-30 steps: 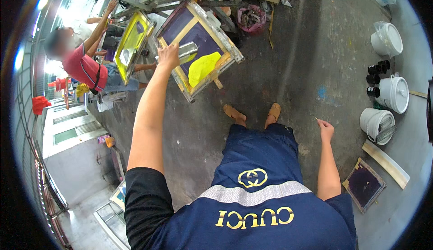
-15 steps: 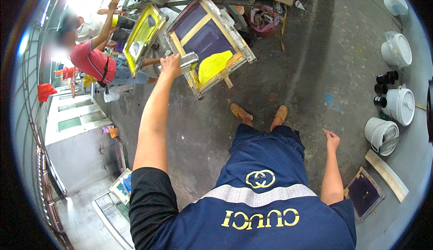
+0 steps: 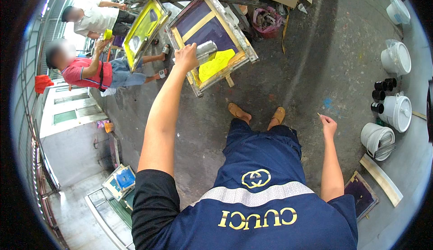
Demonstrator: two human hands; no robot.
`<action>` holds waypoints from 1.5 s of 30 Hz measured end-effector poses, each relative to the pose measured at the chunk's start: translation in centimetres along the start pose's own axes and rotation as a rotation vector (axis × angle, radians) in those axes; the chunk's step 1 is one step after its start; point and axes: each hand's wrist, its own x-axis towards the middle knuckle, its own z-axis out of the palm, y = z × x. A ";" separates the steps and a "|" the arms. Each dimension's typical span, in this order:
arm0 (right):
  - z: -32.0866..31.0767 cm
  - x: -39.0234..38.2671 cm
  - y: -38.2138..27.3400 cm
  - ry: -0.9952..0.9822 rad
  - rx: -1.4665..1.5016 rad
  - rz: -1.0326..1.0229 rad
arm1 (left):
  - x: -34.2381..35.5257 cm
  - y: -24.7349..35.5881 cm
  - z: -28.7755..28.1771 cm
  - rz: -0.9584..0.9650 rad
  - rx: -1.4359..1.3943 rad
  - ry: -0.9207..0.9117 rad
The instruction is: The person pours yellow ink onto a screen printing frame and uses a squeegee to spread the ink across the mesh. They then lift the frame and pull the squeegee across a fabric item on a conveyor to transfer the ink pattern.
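My left hand (image 3: 186, 57) reaches out over a wooden-framed printing screen (image 3: 177, 38), closed on a silver metal squeegee (image 3: 206, 48). The squeegee is over the dark mesh, beside a thick pool of bright yellow ink (image 3: 217, 65) at the near end of the screen. Whether its blade touches the mesh, I cannot tell. Out to the right and low at my side, my right hand (image 3: 329, 125) is closed, pinching a thin, short, pale stick (image 3: 319, 114). What the stick is, I cannot make out.
Left of the screen is another yellow-smeared screen (image 3: 131, 47). A person in a red shirt (image 3: 85, 75) and one in a white shirt (image 3: 95, 19) stand beyond it. White buckets (image 3: 397, 111) and black jars (image 3: 378, 95) line the right wall. A pink-bagged bin (image 3: 267, 22) stands ahead.
My left hand has carried the squeegee to the right and slightly up over the screen. My right hand has risen a little. The red-shirted person's raised arm has come down.
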 end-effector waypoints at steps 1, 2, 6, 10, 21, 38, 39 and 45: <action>0.8 0.1 -0.8 0.010 0.010 -0.023 | 0.3 -0.1 0.2 -0.006 -0.025 0.018; 1.8 0.3 -1.7 -0.016 0.039 -0.057 | 0.7 -0.5 0.3 -0.024 -0.041 -0.001; 8.3 -0.2 -9.6 -0.139 0.123 -0.188 | 0.3 -3.7 3.6 -0.047 0.064 -0.012; 15.0 -2.3 -20.3 -0.322 0.104 -0.354 | -3.8 -6.8 8.0 -0.071 -0.032 0.123; 34.9 -4.1 -39.7 -0.485 -0.237 -0.983 | -10.9 -10.8 15.6 -0.316 -0.929 0.321; 42.2 -4.2 -45.2 -0.707 -0.442 -1.251 | -8.9 -11.9 16.9 -0.250 -1.065 0.417; 41.9 -4.1 -45.5 -0.675 -0.408 -1.261 | -8.7 -11.9 16.8 -0.257 -1.071 0.413; 41.8 -3.8 -46.1 -0.646 -0.545 -1.308 | -8.4 -11.2 16.2 -0.272 -1.142 0.410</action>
